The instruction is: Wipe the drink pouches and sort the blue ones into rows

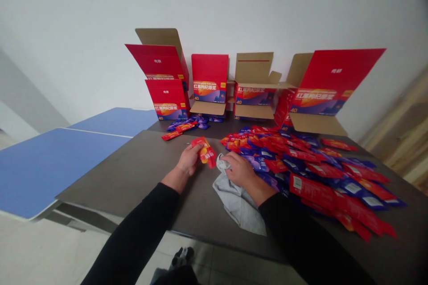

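Observation:
Pinched in my left hand [189, 158] is a red sachet [207, 153] with an orange print, held just above the dark table. My right hand [239, 169] is closed on a light grey cloth [239, 202]; a bunched end pokes out at its fingertips beside the sachet, and the rest trails over the tabletop toward the front edge. Right of my right hand spreads a large pile of red and purple sachets [277, 149]. A smaller group of red and purple sachets [182, 127] lies beyond my left hand.
Along the wall stand several red printed cartons with raised flaps, among them a left carton [169, 98], a middle carton [209, 80] and a right carton [317, 93]. The dark table [133, 173] adjoins a blue table [63, 160] on the left.

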Tool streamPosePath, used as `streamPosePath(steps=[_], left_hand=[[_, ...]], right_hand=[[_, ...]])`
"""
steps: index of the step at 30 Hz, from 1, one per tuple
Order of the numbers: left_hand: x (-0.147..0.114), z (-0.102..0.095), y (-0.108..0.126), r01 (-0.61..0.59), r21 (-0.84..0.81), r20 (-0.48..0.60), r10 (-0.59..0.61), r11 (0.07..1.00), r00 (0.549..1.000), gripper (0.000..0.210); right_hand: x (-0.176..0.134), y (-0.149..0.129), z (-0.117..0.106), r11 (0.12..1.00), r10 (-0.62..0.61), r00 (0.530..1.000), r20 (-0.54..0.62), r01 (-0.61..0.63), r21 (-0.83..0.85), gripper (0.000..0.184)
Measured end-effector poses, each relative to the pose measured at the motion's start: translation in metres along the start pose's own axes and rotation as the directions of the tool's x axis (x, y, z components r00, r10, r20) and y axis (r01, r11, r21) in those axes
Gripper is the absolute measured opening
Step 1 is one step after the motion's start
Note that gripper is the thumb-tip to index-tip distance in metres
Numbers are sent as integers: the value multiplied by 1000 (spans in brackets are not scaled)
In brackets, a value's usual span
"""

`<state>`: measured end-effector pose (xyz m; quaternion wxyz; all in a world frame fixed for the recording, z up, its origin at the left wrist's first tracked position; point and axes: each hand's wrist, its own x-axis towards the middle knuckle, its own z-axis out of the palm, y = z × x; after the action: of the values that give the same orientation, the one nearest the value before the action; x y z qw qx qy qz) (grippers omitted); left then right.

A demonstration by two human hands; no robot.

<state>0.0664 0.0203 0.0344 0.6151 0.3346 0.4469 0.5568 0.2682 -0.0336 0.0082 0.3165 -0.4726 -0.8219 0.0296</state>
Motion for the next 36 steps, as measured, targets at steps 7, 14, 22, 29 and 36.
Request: streamPosePath(steps=[7, 14, 22, 29, 36], left_hand=[[2, -6, 0, 9, 31, -34, -8, 999, 999, 17], [9, -10, -3, -6, 86, -126, 17, 996, 992, 25], [8, -6, 4, 129, -112, -100, -141, 985, 985, 40], [7, -3, 1, 213, -124, 64, -206, 969, 976, 12], [-2, 5, 1, 188, -181, 229, -144, 965, 963, 17]], right_hand=[[0, 1, -1, 1000, -1, 999, -47, 1, -15, 44], [-1, 3, 0, 1000, 14, 997, -78, -14, -3, 43], [0, 5, 1, 999, 22, 995, -99, -18, 32, 45], [-1, 5, 1, 999, 20, 994, -108, -15, 40, 45], [0, 7, -2, 998, 38, 994, -100, -34, 43, 41]])
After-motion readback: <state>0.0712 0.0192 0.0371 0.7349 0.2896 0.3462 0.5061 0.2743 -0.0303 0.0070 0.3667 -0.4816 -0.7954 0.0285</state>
